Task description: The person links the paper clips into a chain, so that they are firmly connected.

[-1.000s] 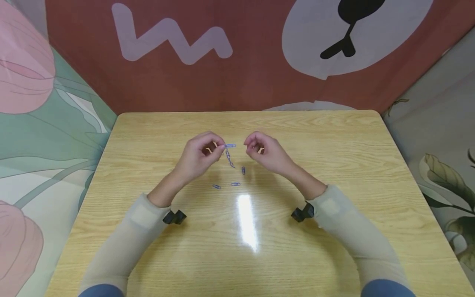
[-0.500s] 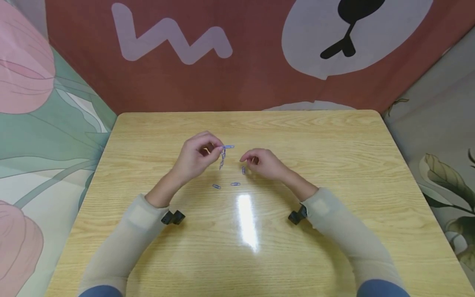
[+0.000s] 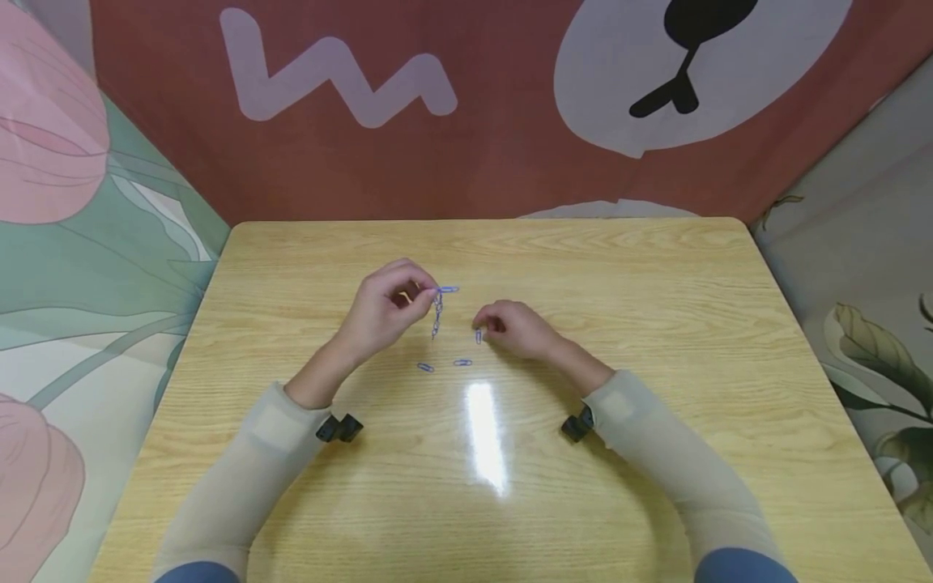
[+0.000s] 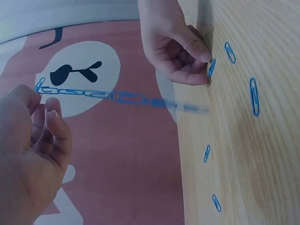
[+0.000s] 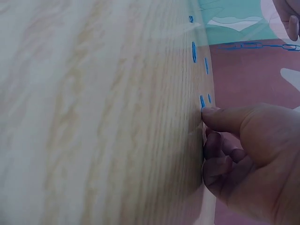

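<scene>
In the head view my left hand (image 3: 394,308) pinches the top end of a chain of blue paper clips (image 3: 437,314) between thumb and forefinger. In the left wrist view the chain (image 4: 126,97) hangs from the fingertips, its far end blurred. The clip at the top sticks out sideways. My right hand (image 3: 517,328) is low at the table, fingers bent, with its fingertips right at a loose blue paper clip (image 3: 478,336). In the right wrist view the thumb tip overlaps this clip (image 5: 202,101); I cannot tell whether it is pinched.
Two more loose paper clips, one left (image 3: 426,367) and one right (image 3: 462,363), lie nearer the body on the wooden table (image 3: 656,486). Behind my left hand lie another two clips, a nearer one (image 4: 206,153) and a farther one (image 4: 216,203). A patterned cloth wall (image 3: 510,162) stands behind the table.
My right hand has come down and toward the body, to the loose paper clip. The left hand has shifted slightly left, and the chain now hangs straighter below it.
</scene>
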